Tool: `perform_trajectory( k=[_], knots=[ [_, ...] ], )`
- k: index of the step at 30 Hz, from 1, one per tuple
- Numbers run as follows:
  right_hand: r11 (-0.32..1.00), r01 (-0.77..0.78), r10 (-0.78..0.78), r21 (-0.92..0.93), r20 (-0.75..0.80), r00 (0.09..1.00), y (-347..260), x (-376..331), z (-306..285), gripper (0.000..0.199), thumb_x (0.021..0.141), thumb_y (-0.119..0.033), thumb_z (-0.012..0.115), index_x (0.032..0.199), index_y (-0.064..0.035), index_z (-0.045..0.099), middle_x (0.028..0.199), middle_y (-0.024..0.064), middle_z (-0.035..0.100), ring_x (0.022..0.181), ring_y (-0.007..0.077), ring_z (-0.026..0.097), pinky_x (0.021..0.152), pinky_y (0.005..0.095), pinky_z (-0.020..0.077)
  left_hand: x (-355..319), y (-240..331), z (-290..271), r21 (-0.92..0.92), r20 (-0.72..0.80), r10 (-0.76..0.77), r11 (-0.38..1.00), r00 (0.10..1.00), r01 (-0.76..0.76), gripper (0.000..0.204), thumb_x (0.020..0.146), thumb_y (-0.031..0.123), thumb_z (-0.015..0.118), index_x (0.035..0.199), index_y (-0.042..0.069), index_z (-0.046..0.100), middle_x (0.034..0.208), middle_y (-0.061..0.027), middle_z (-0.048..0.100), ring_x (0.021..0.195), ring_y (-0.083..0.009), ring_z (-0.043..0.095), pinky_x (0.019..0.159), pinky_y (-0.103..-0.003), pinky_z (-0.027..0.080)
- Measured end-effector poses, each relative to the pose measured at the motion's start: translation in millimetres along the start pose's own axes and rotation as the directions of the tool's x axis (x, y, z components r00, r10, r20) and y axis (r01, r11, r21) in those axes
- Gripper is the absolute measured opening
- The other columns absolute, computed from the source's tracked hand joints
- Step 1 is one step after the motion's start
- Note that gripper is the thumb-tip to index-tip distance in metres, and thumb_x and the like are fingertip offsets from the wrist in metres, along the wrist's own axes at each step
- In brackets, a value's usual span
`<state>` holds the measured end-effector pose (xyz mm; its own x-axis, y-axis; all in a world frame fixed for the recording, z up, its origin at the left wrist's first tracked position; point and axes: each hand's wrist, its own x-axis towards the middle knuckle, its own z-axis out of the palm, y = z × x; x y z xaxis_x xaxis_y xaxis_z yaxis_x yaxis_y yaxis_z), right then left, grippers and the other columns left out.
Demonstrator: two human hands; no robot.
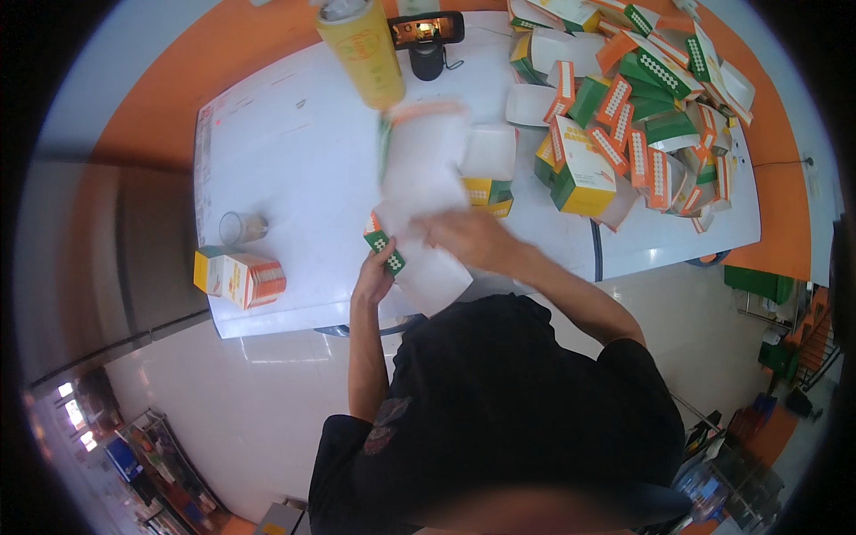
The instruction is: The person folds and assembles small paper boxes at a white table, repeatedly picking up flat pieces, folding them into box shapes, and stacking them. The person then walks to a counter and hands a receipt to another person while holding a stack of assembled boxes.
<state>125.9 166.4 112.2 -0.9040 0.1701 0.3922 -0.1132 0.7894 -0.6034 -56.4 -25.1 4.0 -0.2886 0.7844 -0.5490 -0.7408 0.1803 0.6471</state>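
At the table's near edge, my left hand [374, 273] is closed on the side of a folding paper carton [434, 283]. The carton has a white inside and a green and orange side wall. My right hand [471, 239] is over the carton's middle, smeared by motion, so its grip does not show. Beyond it a blurred white panel with an orange edge [428, 152] stretches away from me; I cannot tell whether it belongs to the same carton. Just right of that panel sits an open carton [490, 153] with a white inside.
A large heap of orange, green, yellow and white cartons [646, 111] covers the table's right part. At left lie a stack of flat cartons [248, 278] and a clear glass [242, 228]. A yellow cup [364, 58] and a phone on a stand [426, 31] occupy the far side.
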Motion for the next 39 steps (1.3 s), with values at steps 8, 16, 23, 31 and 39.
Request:
perform_trajectory(
  k=[8,16,23,31,39],
  knots=[
    [0.964,-0.216,0.023,0.156,0.757,0.653,-35,-48,48,0.029,0.1,-0.032,0.058,0.115,-0.0084,0.065,0.1,0.0193,0.068,0.098,0.0393,0.067,0.085,0.0483,0.0538,-2,-31,-16,-0.029,-0.093,-0.078,0.997,0.993,0.076,0.061,0.105,0.041,0.056,0.147,-0.002,0.044,0.134,-0.0122,0.062,0.117,-0.0235,0.064,0.1,-0.038,0.054],
    [0.977,-0.14,0.008,0.163,0.621,0.784,-34,-48,34,0.032,0.1,-0.032,0.06,0.12,-0.0075,0.065,0.104,0.0197,0.069,0.102,0.0382,0.065,0.089,0.0481,0.0516,11,-23,-24,0.503,0.023,-0.108,0.86,0.994,0.082,0.066,0.105,0.051,0.051,0.148,0.001,0.045,0.137,-0.0121,0.06,0.119,-0.0235,0.063,0.101,-0.038,0.054],
    [0.913,-0.342,0.069,0.221,0.744,0.665,-14,-65,41,0.033,0.1,-0.036,0.06,0.115,-0.0072,0.067,0.103,0.0199,0.07,0.102,0.0392,0.065,0.091,0.05,0.0503,23,-31,-17,0.085,0.122,-0.117,0.991,0.986,0.107,0.085,0.103,0.065,0.037,0.156,0.0,0.028,0.154,-0.0138,0.044,0.14,-0.0262,0.047,0.115,-0.041,0.042],
    [0.88,-0.388,0.177,0.274,0.57,0.803,-5,-75,65,0.052,0.094,-0.039,0.07,0.131,-0.0038,0.059,0.122,0.0229,0.065,0.119,0.04,0.06,0.104,0.047,0.047,-2,-12,17,0.402,0.526,0.311,0.729,0.792,-0.554,0.121,0.076,0.078,0.066,0.159,0.002,0.022,0.153,-0.0132,0.046,0.144,-0.0244,0.042,0.121,-0.042,0.033],
    [0.683,-0.556,0.298,0.474,0.514,0.805,-6,-90,50,0.048,0.092,-0.029,0.074,0.128,-0.0005,0.06,0.123,0.019,0.066,0.115,0.0314,0.064,0.098,0.0414,0.0506,-18,-21,21,0.475,0.399,0.443,0.649,0.803,-0.594,0.119,0.067,0.048,0.092,0.155,-0.001,0.029,0.147,-0.0128,0.053,0.137,-0.0228,0.049,0.117,-0.04,0.037]
  ],
)
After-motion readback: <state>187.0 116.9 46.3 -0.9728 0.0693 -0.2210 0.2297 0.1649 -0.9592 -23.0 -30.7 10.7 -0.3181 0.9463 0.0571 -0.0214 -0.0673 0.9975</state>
